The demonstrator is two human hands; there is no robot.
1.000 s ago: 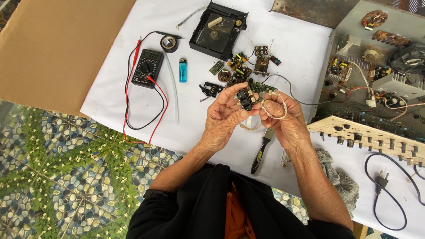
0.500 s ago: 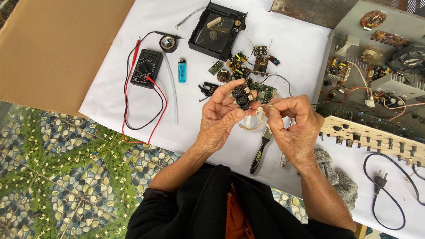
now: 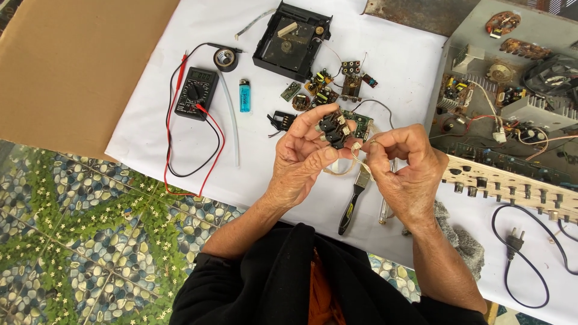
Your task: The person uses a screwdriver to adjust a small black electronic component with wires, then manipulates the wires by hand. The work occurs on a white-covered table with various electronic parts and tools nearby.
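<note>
My left hand (image 3: 304, 159) grips a small green circuit board (image 3: 349, 125) fitted with black connectors, held above the white cloth (image 3: 180, 156). My right hand (image 3: 403, 171) pinches a pale ribbon cable (image 3: 356, 161) that loops down from the board, thumb and forefinger closed on its end. Both hands meet at the middle of the view. Just under them lies a paintbrush with a black and yellow handle (image 3: 352, 201).
A black multimeter (image 3: 195, 92) with red and black leads, tape roll (image 3: 226, 59), blue lighter (image 3: 244, 95), black drive chassis (image 3: 292, 41) and several small boards (image 3: 325, 87) lie on the cloth. An opened amplifier chassis (image 3: 512, 102) fills the right. A plug cord (image 3: 518, 247) lies lower right; cardboard (image 3: 72, 66) at left.
My right hand has shifted from cupping under the board to pinching the ribbon cable beside it. The left hand keeps its hold on the board.
</note>
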